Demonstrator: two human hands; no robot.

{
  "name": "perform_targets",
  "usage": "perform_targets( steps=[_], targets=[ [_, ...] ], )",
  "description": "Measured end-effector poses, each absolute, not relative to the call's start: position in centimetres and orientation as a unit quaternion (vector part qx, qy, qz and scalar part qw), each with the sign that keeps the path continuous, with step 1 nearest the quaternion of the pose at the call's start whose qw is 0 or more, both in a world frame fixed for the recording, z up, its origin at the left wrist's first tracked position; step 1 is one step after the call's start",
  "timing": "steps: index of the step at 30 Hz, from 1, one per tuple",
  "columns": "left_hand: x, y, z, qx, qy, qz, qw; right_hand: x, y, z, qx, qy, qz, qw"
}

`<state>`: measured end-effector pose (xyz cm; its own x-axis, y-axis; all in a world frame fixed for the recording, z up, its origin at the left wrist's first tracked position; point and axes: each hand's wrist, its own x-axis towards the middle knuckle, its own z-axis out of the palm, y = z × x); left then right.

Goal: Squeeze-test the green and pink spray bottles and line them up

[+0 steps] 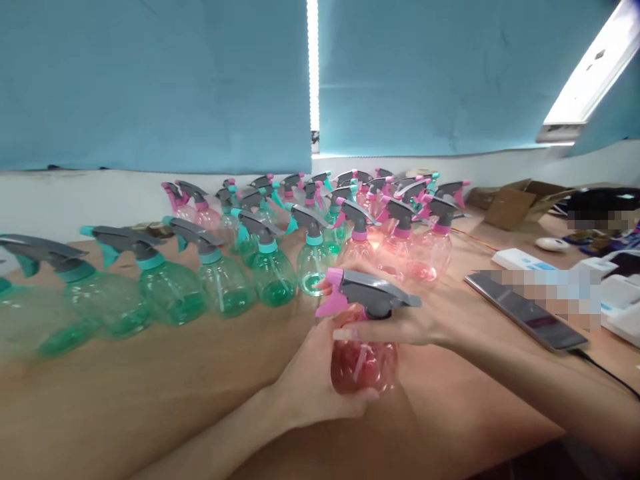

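A clear pink spray bottle (pixel 367 367) with a grey and pink trigger head stands upright between my hands near the table's front. My left hand (pixel 320 380) wraps around its body from the left, thumb low on the front. At the neck, just under the grey head, my right hand (pixel 400 327) is closed around the bottle's collar. Some of the right fingers are hidden behind the bottle. Right behind it stand more pink spray bottles (pixel 395 257). To the left runs a row of green spray bottles (pixel 227 293) with teal collars and grey heads.
More pink and green bottles crowd the back of the wooden table (pixel 200 400). On the right lie a phone (pixel 530 313) with a cable, a white power strip (pixel 525 260), a white mouse (pixel 552 245) and an open cardboard box (pixel 520 203). Blue blinds (pixel 160 87) hang behind.
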<state>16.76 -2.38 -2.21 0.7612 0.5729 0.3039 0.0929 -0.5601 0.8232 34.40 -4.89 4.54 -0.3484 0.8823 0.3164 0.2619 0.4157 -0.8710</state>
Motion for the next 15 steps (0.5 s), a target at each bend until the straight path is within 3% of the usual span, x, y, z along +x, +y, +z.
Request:
perform_targets(
  steps=[6, 15],
  targets=[
    [16.4, -1.9, -2.2, 0.871, 0.175, 0.278, 0.366, 34.0, -4.7, 4.3, -0.359, -0.712, 0.403, 0.449],
    [16.1, -1.6, -3.7, 0.921, 0.302, 0.17, 0.177, 36.2, -2.9, 3.3, -0.465, -0.642, 0.326, 0.516]
  ],
)
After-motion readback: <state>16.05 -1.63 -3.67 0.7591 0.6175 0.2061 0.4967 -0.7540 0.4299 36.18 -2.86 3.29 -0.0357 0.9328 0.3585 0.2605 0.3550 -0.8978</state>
